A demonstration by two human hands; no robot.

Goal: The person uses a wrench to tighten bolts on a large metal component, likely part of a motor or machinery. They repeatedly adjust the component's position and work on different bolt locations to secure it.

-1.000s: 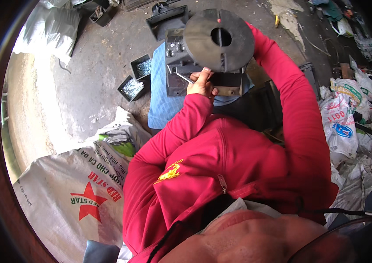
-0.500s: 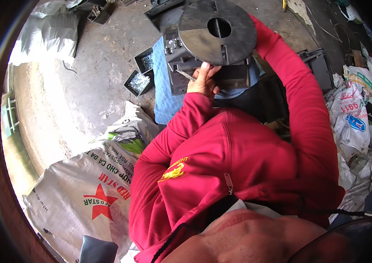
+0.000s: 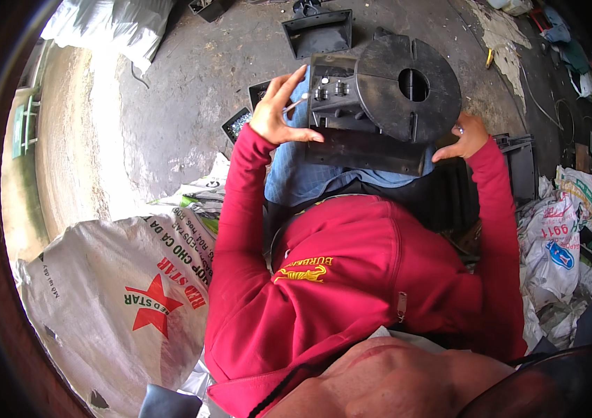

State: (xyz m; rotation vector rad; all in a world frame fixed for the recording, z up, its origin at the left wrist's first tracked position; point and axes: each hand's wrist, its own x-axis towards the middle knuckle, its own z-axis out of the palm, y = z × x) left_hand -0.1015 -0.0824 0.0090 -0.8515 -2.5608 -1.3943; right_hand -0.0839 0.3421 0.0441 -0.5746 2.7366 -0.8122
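A black plastic housing (image 3: 351, 149) lies across my lap on a blue cloth (image 3: 286, 174). On its right part sits a round black disc (image 3: 388, 85) with a hole in the middle, and small metal fittings (image 3: 331, 90) show on the left part. My left hand (image 3: 273, 117) grips the housing's left end, thumb on the near edge and fingers along the side. A slim metal tool (image 3: 297, 104) sticks out from that hand; its kind is unclear. At the right end, my right hand (image 3: 469, 139) holds the near corner, thumb in front and the other fingers partly hidden.
Small black bins, one holding shiny screws (image 3: 239, 124), stand beyond my left hand. Farther back lies an open black tray (image 3: 318, 33). A large white sack (image 3: 118, 299) fills the left side, and crumpled white bags (image 3: 554, 230) are heaped at the right.
The disc and housing now appear farther right and lower. My left hand has gone from the disc's near rim to the housing's left end; my right hand has come from behind the disc to the right corner.
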